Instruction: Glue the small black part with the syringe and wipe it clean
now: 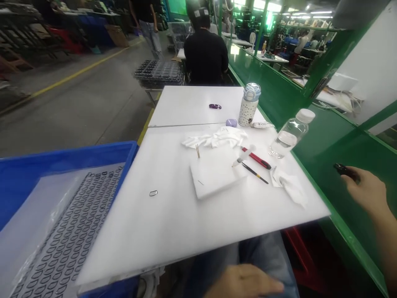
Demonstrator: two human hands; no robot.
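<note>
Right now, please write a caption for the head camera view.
Right hand pinches a small black object beside a white work board; left hand lies below it.

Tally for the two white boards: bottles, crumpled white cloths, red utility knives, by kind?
Bottles: 2 (clear plastic water bottle, dotted flask)
Crumpled white cloths: 2
Red utility knives: 1
Total: 5

Left hand (243,283): bare, at 6 o'clock
Right hand (366,191): bare, at 4 o'clock
Right forearm (386,244): bare
Jeans (263,252): pale blue denim, at 6 o'clock
</note>
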